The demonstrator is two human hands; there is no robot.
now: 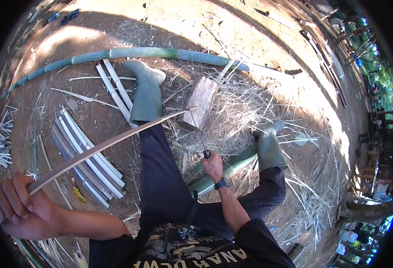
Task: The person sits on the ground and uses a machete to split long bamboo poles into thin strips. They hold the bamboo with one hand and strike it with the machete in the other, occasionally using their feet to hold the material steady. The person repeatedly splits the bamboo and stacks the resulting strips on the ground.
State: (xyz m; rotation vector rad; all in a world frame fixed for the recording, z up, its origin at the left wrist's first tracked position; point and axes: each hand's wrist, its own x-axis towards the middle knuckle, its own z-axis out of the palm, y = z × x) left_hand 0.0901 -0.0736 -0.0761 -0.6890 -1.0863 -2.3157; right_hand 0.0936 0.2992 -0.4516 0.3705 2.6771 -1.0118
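My left hand (29, 207) is closed around the near end of a long brown bamboo strip (102, 146). The strip slants up to the right, its far end lying over the short log block (204, 94) between my boots. In my right hand (213, 167) is a knife (200, 135), gripped by its dark handle. The blade, seen almost edge-on, points away from me toward the log and the strip's far end. Whether blade and strip touch, I cannot tell. Pale shavings (236, 107) lie thickly around the log.
A long green bamboo pole (143, 52) lies across the ground beyond my boots (146, 96). Split bamboo slats (87, 156) form a row at left, near short cut pieces (3, 143). Another green bamboo length (232, 169) passes under my right leg.
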